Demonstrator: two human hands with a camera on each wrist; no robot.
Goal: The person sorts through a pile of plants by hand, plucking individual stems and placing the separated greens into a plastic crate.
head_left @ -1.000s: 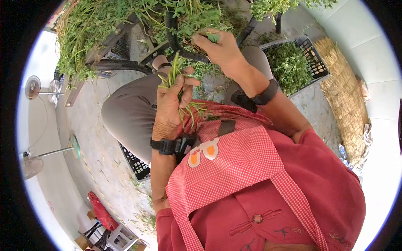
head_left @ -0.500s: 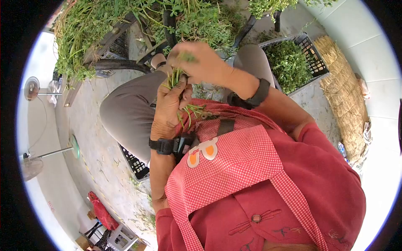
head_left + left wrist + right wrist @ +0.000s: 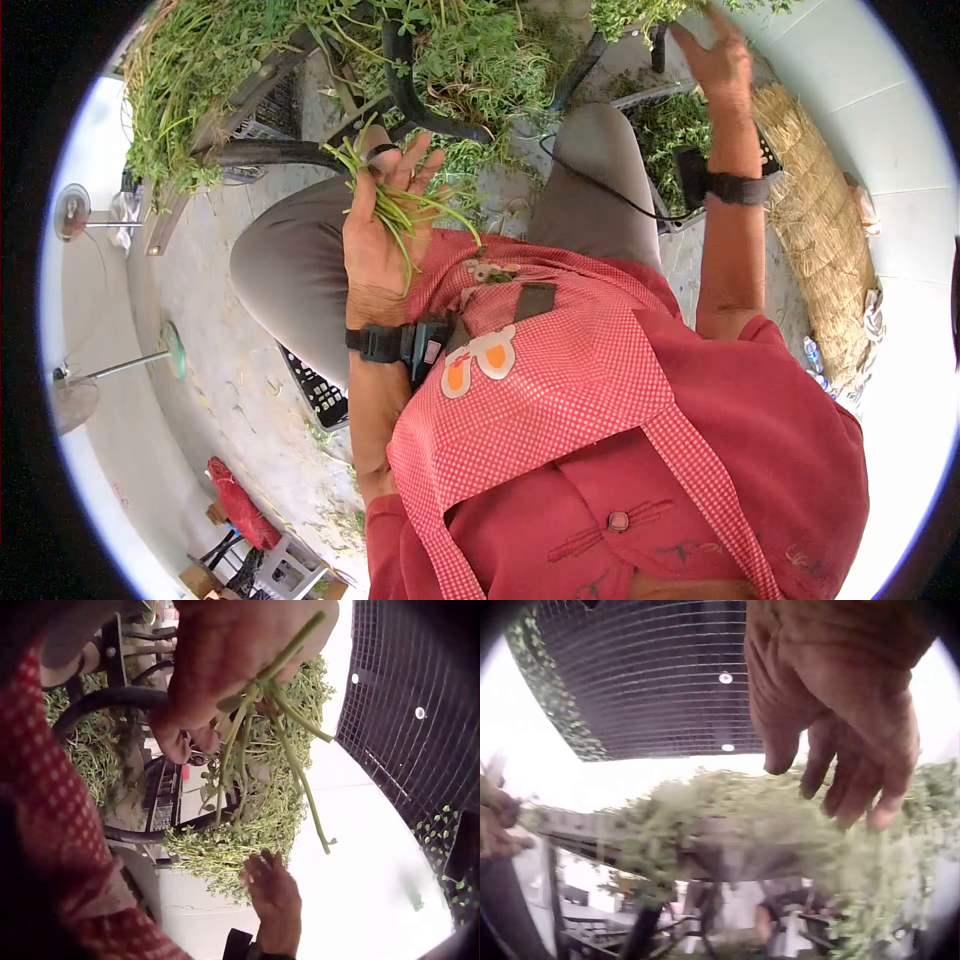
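My left hand (image 3: 385, 225) faces palm up above the lap, holding a small bundle of green stems (image 3: 410, 210) in the crook of the thumb, with the fingers loosely extended. In the left wrist view the cut stem ends (image 3: 296, 769) fan out below that hand. Far to the right, my right hand (image 3: 718, 65) reaches out with fingers spread and nothing in them. The right wrist view shows its fingers hanging over a heap of leafy green plants (image 3: 727, 802), fingertips overlapping the leaves.
More leafy plants (image 3: 210, 100) overhang the table on the left. A black crate (image 3: 770, 155) with greens stands under the right forearm, beside a rolled straw mat (image 3: 815, 240). A black curved bar (image 3: 400, 70) rises near the left hand. A dark cable (image 3: 600, 185) crosses the right knee.
The right hand moved from the greens in the middle to the left hand's bundle, then far right, and the green leaf is gone from it. The left hand's fingers have loosened and spread.
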